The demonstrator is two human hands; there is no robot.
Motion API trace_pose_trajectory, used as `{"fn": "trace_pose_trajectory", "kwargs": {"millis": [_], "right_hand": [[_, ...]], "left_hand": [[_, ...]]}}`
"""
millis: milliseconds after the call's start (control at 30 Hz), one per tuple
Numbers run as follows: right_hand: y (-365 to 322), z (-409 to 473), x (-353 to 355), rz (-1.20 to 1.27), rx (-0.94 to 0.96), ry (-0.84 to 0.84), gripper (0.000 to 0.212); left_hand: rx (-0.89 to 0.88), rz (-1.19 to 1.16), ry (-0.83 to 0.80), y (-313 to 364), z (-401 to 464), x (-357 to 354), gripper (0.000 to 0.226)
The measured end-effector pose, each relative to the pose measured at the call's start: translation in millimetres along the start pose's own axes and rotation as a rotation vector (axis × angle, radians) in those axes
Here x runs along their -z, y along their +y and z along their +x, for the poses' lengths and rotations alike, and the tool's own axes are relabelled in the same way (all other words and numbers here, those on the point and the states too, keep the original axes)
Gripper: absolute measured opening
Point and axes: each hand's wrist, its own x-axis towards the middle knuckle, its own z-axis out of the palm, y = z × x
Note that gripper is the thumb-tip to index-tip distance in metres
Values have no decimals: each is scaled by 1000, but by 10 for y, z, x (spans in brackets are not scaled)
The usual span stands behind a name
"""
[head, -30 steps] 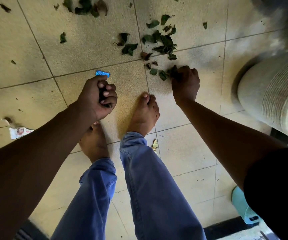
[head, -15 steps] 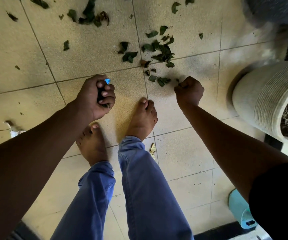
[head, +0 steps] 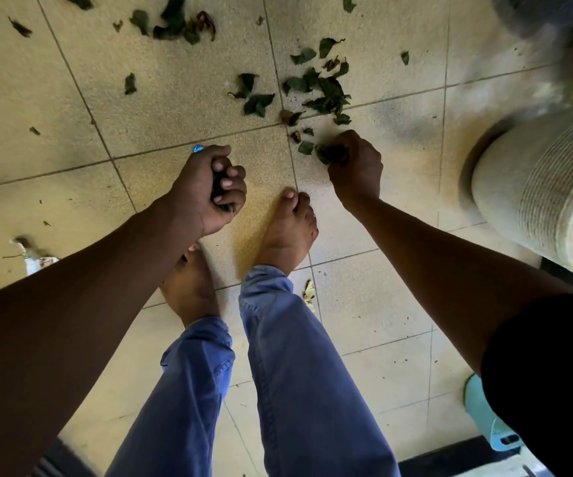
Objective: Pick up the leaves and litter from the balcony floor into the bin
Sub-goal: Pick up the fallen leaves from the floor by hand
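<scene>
While the left hand [head: 206,194] stays clenched in a tight grip round a dark wad of leaves, a blue scrap [head: 198,148] peeking past its knuckles, the right hand [head: 355,166] has reached forward again from half a second ago and now pinches leaves [head: 326,153] on the floor [head: 71,160] by the tile seam. Both arms stretch down over bare feet. More leaves [head: 323,91] lie scattered just beyond; a ribbed pot [head: 533,194] stands at right
</scene>
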Motion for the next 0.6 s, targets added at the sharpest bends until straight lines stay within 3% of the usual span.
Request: {"fn": "trace_pose_trajectory", "kwargs": {"millis": [267, 500, 600], "right_hand": [[99, -95, 158, 66, -222, 82, 10], [4, -255, 151, -103, 174, 4, 13], [-113, -221, 42, -160, 232, -9, 18]], "left_hand": [[1, -4, 28, 8, -108, 119, 46], [-10, -6, 32, 31, -120, 117, 47], [-6, -10, 32, 10, -114, 139, 48]]}}
